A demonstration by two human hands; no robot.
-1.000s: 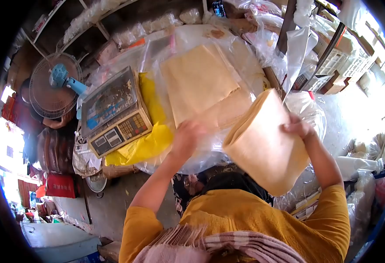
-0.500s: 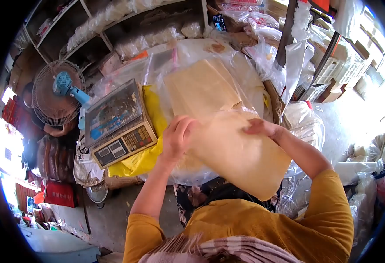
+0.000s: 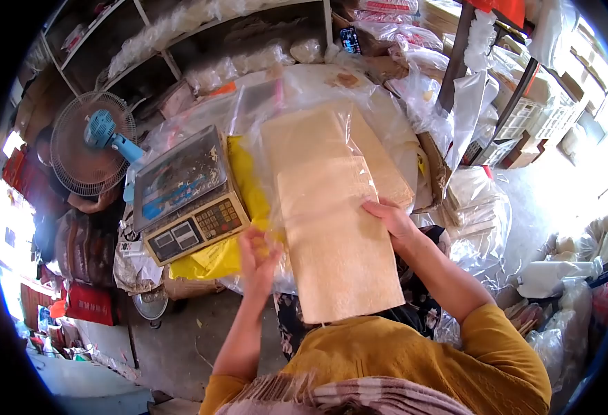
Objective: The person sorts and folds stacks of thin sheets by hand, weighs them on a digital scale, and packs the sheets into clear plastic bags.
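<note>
Tan sheets [image 3: 338,256], flat and long, lie in front of me, with their lower end over the table's front edge by my body. My right hand [image 3: 387,216] pinches their right edge. To their left, my left hand [image 3: 257,257] is raised with its fingers apart and nothing in them, slightly blurred. More tan sheets [image 3: 383,155] rest beneath and behind, partly under clear plastic. A weighing scale [image 3: 189,197] with a dusty glass-like top stands left of the sheets on a yellow bag [image 3: 210,259].
A blue fan [image 3: 103,138] stands at the left, near another person's arm [image 3: 95,202]. Shelves [image 3: 172,59] with plastic-wrapped packs are behind the table [image 3: 318,76]. A phone [image 3: 350,40] is at the back. Wrapped stacks [image 3: 480,207] and crates [image 3: 522,114] are at the right.
The tan sheets have swung from the right and now lie straight before me, flattened. My right hand moved with them, and my left hand dropped lower and to the left.
</note>
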